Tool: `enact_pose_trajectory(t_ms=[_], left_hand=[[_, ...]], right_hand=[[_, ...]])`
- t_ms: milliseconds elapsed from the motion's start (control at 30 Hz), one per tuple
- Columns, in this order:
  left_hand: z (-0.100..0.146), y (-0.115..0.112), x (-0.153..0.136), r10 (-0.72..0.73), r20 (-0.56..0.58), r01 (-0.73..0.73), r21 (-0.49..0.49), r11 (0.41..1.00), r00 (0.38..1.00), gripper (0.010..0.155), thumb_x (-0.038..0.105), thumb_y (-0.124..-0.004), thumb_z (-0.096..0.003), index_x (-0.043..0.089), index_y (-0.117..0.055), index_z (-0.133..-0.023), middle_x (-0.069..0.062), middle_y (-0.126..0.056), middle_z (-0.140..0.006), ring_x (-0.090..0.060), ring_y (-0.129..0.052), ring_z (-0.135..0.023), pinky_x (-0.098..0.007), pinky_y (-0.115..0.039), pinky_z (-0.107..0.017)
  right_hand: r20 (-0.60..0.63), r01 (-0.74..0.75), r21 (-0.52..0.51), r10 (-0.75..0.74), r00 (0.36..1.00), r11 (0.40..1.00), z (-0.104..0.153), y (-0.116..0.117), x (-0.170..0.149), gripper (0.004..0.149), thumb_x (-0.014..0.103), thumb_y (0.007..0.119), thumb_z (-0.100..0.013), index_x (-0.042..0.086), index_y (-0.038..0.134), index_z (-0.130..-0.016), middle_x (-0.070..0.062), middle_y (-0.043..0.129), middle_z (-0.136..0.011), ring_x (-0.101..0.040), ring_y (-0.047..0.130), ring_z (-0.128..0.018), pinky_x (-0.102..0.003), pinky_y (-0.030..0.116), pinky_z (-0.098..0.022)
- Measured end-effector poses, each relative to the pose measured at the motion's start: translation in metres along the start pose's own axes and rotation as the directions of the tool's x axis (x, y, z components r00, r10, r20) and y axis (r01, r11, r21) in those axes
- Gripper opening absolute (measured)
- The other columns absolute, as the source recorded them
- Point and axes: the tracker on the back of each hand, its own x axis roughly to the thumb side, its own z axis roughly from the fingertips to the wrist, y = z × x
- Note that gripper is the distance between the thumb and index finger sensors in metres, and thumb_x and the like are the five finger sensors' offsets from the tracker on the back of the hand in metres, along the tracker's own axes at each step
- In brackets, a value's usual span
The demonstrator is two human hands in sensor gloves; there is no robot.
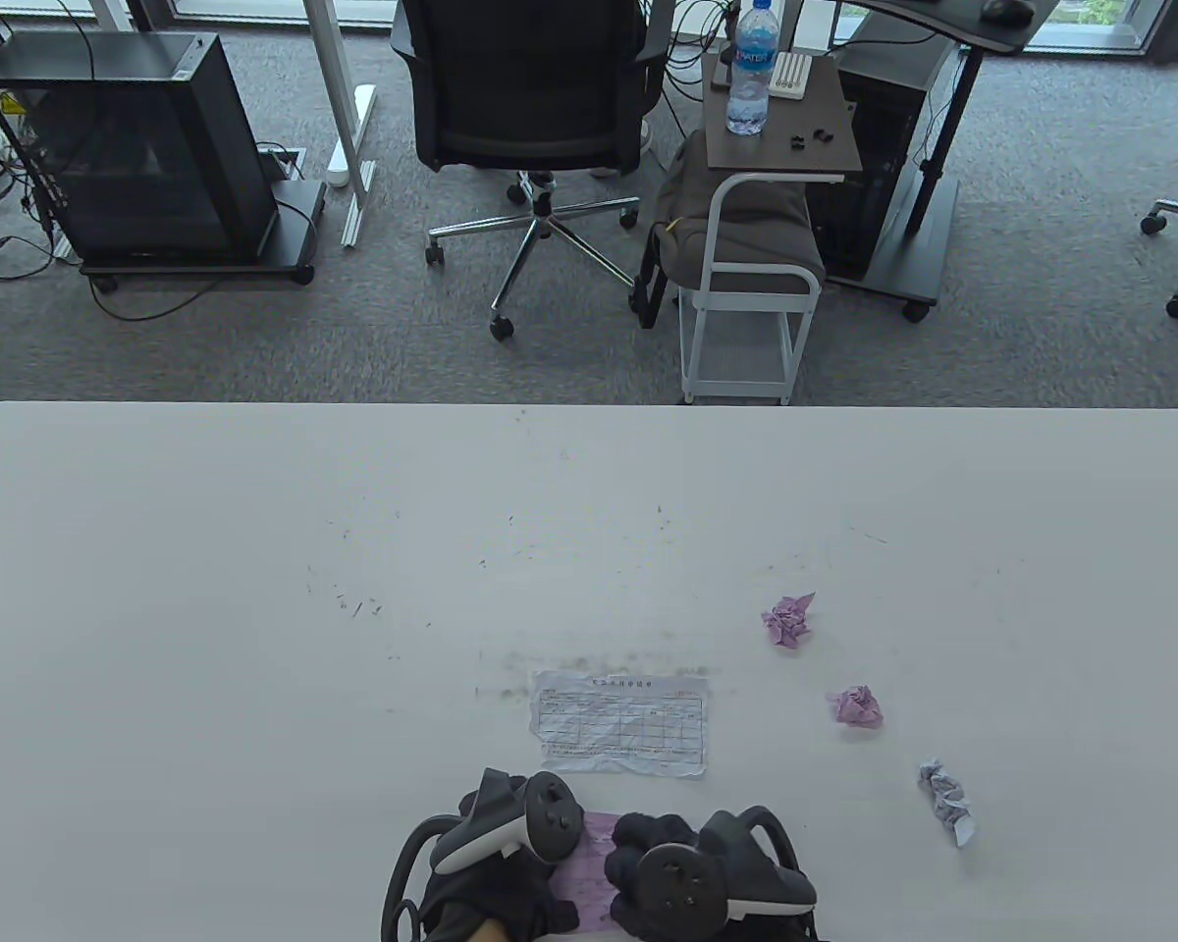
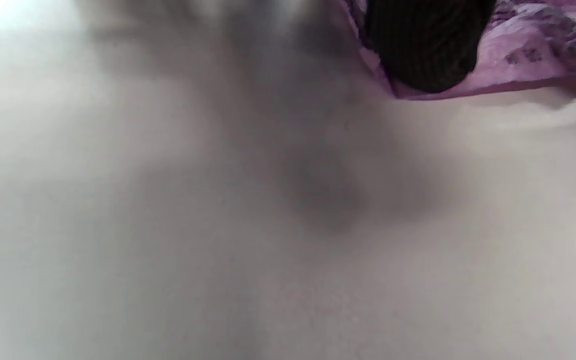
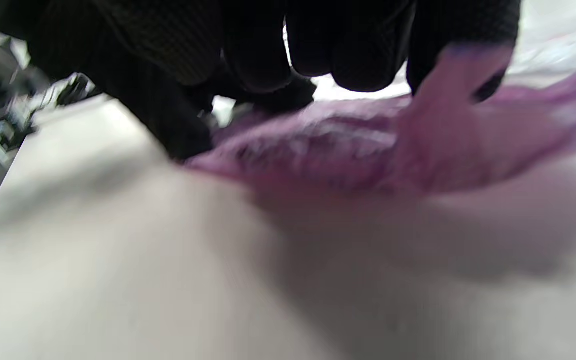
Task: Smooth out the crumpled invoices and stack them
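a wide white table with rounded corners (image 1: pixel 255 589) carries everything, its top marked by small dark scuffs. a flattened white printed invoice sheet with wrinkled edges (image 1: pixel 620 723) lies near the front middle. just in front of it a pink printed sheet (image 1: pixel 589 873) lies on the surface, mostly covered, seemingly part-creased in the blurred wrist views. to the right, well apart from one another, sit a crumpled pink paper ball (image 1: pixel 788 620), a second crumpled pink ball (image 1: pixel 855 706), and a crumpled white-grey paper wad (image 1: pixel 946 800) nearest the front.
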Motion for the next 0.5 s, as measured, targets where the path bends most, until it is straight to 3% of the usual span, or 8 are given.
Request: enact_pose_trajectory(t_ms=[67,200,300,500], left_hand=[[0.0,0.0,0.0,0.003,0.002,-0.003,0.0,1.0,1.0,0.084,0.046,-0.079,-0.0542,0.034,-0.017,-0.109,-0.017,0.009,-0.106,-0.061,0.001,-0.096,-0.073,-0.031,-0.066],[0.0,-0.001,0.0,0.001,-0.002,-0.001,-0.008,1.0,1.0,0.084,0.046,-0.079,-0.0543,0.034,-0.017,-0.109,-0.016,0.009,-0.106,-0.06,0.001,-0.096,-0.073,-0.031,-0.066],[0.0,-0.001,0.0,0.005,-0.009,-0.005,-0.013,1.0,1.0,0.084,0.046,-0.079,-0.0543,0.034,-0.016,-0.109,-0.016,0.01,-0.106,-0.06,0.001,-0.096,-0.073,-0.03,-0.067],[0.001,-0.001,0.0,0.005,-0.013,-0.005,-0.019,1.0,1.0,0.084,0.046,-0.079,-0.0543,0.035,-0.016,-0.108,-0.016,0.01,-0.106,-0.06,0.002,-0.096,-0.073,-0.03,-0.067]], right_hand=[[0.014,-0.014,0.114,0.013,1.0,0.993,-0.006,0.009,0.007,0.045,0.038,0.072,-0.057,0.015,0.063,-0.095,-0.024,0.053,-0.107,-0.048,0.063,-0.089,-0.062,0.073,-0.054],[-0.02,-0.007,0.199,0.011,1.0,0.98,-0.008,0.008,0.007,0.048,0.041,0.071,-0.058,0.02,0.059,-0.099,-0.022,0.048,-0.109,-0.047,0.055,-0.092,-0.063,0.068,-0.057],[-0.065,0.051,0.207,-0.038,0.997,0.977,-0.006,0.007,0.001,0.047,0.043,0.07,-0.059,0.021,0.061,-0.099,-0.017,0.05,-0.108,-0.044,0.054,-0.092,-0.062,0.066,-0.057],[-0.162,0.077,0.212,-0.043,0.986,0.974,-0.003,0.0,-0.009,0.04,0.044,0.07,-0.059,0.021,0.072,-0.091,-0.009,0.068,-0.096,-0.038,0.068,-0.082,-0.065,0.073,-0.052]])
